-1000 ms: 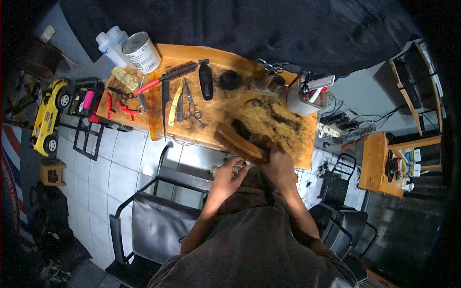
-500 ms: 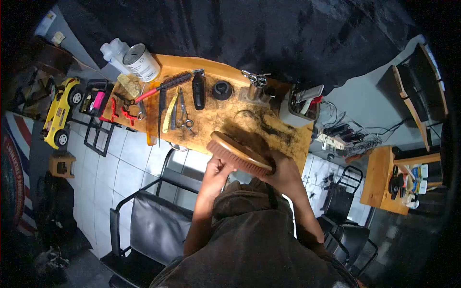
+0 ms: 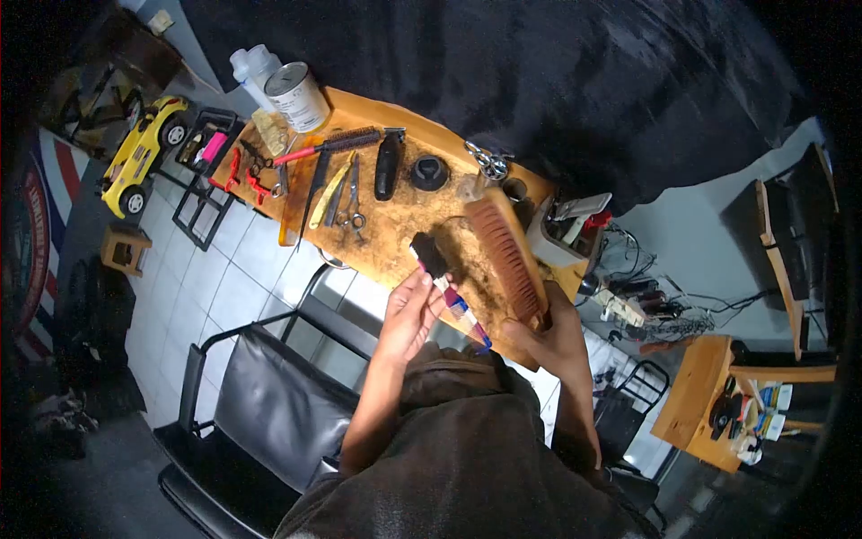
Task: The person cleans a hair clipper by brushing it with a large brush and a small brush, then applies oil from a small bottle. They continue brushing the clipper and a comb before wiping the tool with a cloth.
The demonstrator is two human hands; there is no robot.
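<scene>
While L grip (image 3: 411, 316) pinches blk-headed pink/blue tool (image 3: 451, 293), R grip (image 3: 560, 338) holds curved wood brush (image 3: 508, 235) w/ reddish-brn bristles (image 3: 508, 269).

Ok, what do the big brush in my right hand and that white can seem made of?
The big brush seems to have a smooth wooden back, judging by its warm tan colour; its reddish-brown bristles could be natural or synthetic. The white can is probably metal: its grey, rimmed top has a dull sheen.
</scene>
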